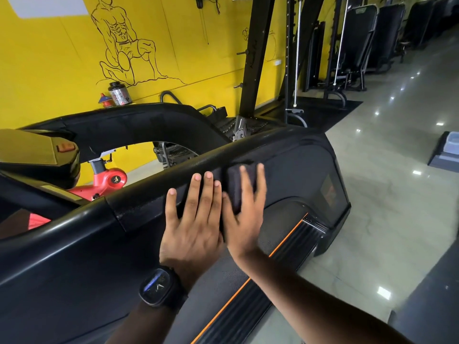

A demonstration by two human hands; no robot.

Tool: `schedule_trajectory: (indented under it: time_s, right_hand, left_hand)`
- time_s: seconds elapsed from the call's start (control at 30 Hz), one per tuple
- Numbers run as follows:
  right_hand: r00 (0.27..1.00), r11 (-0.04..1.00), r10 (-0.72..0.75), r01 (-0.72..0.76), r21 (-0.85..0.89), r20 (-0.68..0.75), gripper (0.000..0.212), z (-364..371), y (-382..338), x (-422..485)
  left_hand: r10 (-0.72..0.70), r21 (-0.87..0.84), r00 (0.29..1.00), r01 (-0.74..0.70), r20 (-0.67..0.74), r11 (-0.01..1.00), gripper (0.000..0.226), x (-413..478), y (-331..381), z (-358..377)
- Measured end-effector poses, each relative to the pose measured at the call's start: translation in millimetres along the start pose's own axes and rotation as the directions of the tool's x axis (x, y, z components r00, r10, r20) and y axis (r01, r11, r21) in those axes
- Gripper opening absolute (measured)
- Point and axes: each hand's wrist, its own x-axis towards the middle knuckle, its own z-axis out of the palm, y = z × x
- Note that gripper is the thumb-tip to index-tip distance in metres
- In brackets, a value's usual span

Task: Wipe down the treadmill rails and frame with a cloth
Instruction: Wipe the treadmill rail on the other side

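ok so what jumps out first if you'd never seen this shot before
At the centre the right hand presses a dark cloth flat on the black treadmill side panel under the rail, and the left hand, a watch on its wrist, lies flat beside it. Behind, a yellow wall with a line drawing of a muscular figure fills the upper left, a red exercise bike below it.

rail (159,173): black, rounded, glossy; slopes from lower left to upper right.
side panel (74,269): black, matte; directly below the rail.
cloth (239,188): dark, folded into a small pad; flat against the side panel, just under the rail; blurred.
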Motion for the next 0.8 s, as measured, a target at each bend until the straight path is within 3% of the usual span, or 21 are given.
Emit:
schedule_trajectory:
  time_s: [0.07,0.1,0.13,0.2,0.23,0.27,0.3,0.37,0.43,0.5,0.53,0.6,0.63,0.67,0.7,0.77,0.8]
  right_hand:
    - [0.964,0.962,-0.254,0.26,-0.08,0.078,0.05,-8,10,16]
    - [0.952,0.945,-0.3,0.306,-0.118,0.069,0.05,-9,17,29]
    - [0.965,0.956,-0.26,0.261,-0.131,0.022,0.051,-8,25,42]
    - [0.98,0.995,0.093,-0.096,-0.011,-0.174,0.056,-6,34,56]
    - [0.921,0.948,0.317,-0.308,0.078,-0.227,0.06,-5,29,53]
    - [0.87,0.9,0.437,-0.419,0.123,-0.23,0.064,-2,24,45]
    - [0.887,0.908,0.418,-0.403,0.114,-0.196,0.067,0,18,33]
    - [0.987,0.989,0.147,-0.145,0.033,-0.06,0.063,-1,9,12]
    - [0.992,0.991,-0.121,0.123,-0.055,0.038,0.055,-7,13,18]
    - [0.966,0.959,-0.258,0.26,-0.116,0.032,0.052,-10,24,37]
    - [0.975,0.971,-0.22,0.219,-0.1,-0.007,0.052,-9,29,43]
    - [0.986,0.995,0.101,-0.097,0.032,-0.136,0.055,-5,25,41]
    - [0.943,0.957,0.286,-0.27,0.11,-0.168,0.056,-1,16,36]
    - [0.912,0.924,0.374,-0.35,0.157,-0.169,0.058,2,8,31]
    - [0.935,0.943,0.322,-0.303,0.138,-0.145,0.059,2,3,25]
    - [1.0,0.999,-0.021,0.021,0.032,-0.014,0.058,-3,2,24]
    - [0.981,0.982,-0.187,0.189,-0.027,0.046,0.056,-9,6,32]
  left_hand:
    - [0.007,-0.004,1.0,-0.007,0.005,1.0,0.07,0,-1,0]
    - [0.006,-0.01,1.0,-0.005,0.017,1.0,0.072,0,-1,-1]
    - [0.005,-0.014,1.0,-0.004,0.029,1.0,0.073,0,-1,-2]
    - [0.002,-0.012,0.999,-0.002,0.04,1.0,0.073,0,-1,-3]
    - [0.0,-0.012,0.999,0.0,0.042,1.0,0.073,0,0,-3]
    - [-0.002,-0.012,0.999,0.002,0.043,1.0,0.073,1,0,-2]
    - [-0.003,-0.013,0.999,0.003,0.047,1.0,0.073,1,0,-2]
    - [0.004,-0.01,0.999,-0.004,0.048,1.0,0.073,2,0,-2]
    - [0.013,-0.014,0.999,-0.012,0.044,1.0,0.072,2,1,-2]
    - [0.016,-0.03,0.999,-0.015,0.05,0.999,0.073,3,1,-3]
    - [0.018,-0.033,0.998,-0.017,0.055,0.999,0.073,4,1,-3]
    - [0.017,-0.03,0.998,-0.016,0.058,0.999,0.074,5,1,-3]
    - [0.013,-0.031,0.998,-0.011,0.057,0.999,0.073,5,1,-3]
    - [0.009,-0.034,0.998,-0.007,0.057,0.999,0.073,5,2,-3]
    - [0.008,-0.038,0.998,-0.006,0.059,0.999,0.072,5,2,-3]
    - [0.017,-0.041,0.998,-0.014,0.062,0.999,0.073,7,2,-3]
    - [0.022,-0.044,0.998,-0.019,0.06,0.999,0.073,8,2,-3]
